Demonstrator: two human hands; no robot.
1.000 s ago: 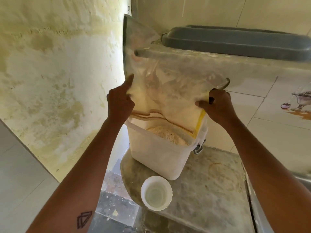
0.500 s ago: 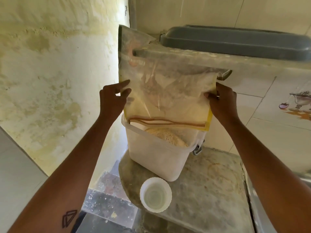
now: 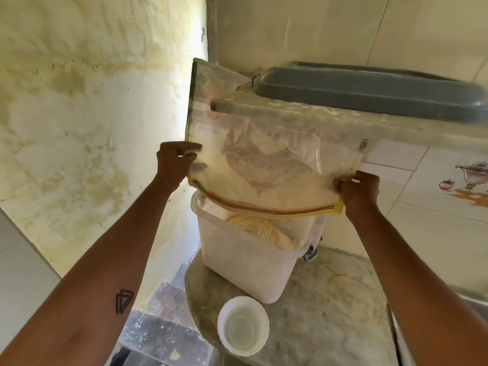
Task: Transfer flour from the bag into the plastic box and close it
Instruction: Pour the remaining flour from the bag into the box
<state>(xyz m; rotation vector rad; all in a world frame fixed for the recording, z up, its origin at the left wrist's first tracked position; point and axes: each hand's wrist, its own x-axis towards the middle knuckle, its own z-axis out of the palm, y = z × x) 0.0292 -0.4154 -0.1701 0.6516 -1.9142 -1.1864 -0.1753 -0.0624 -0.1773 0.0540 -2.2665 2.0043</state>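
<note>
A clear plastic flour bag [image 3: 266,159] with a yellow zip edge hangs upside down, its opening just over the white plastic box [image 3: 245,268]. My left hand [image 3: 175,165] pinches the bag's left side near the opening. At the lower right corner, my right hand [image 3: 356,192] grips the bag. A mound of flour [image 3: 261,229] fills the box close to its rim. Some flour still clings inside the bag. A grey latch [image 3: 311,250] shows on the box's right side. No lid for the box is visible.
A small white bowl [image 3: 243,324] stands on the stone counter [image 3: 330,299] in front of the box. A grey tray [image 3: 369,88] lies on a shelf above. The stained wall is at left, tiled wall at right.
The bag has risen and its opening now stretches wider and flatter between my hands. My left hand has gone from touching the bag with spread fingers to pinching its edge.
</note>
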